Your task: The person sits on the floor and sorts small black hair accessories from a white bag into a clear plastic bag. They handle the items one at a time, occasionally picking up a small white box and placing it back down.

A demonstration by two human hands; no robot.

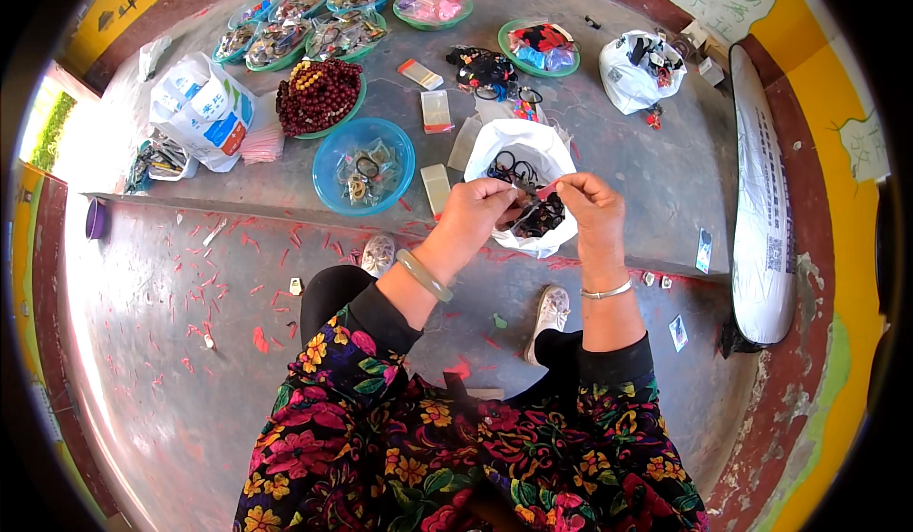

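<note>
Both my hands are raised over a white plastic bag (547,142) that holds black elastic hair bands (542,216). My left hand (475,213), a jade-coloured bangle on its wrist, pinches the edge of what looks like a small clear bag; its exact shape is hard to see. A small pink strip (546,191) shows at the fingertips of my right hand (593,207), which are pressed together close beside the left. To the left stands a blue basin (325,190) with small clear packets (373,169) of hair bands in it.
Flat small boxes (437,112) lie beyond the white bag. A green basin (354,114) is heaped with dark red beads (319,96). More filled basins (276,42) stand at the far left, and another white bag (628,80) at the far right. Red scraps litter the floor below the ledge.
</note>
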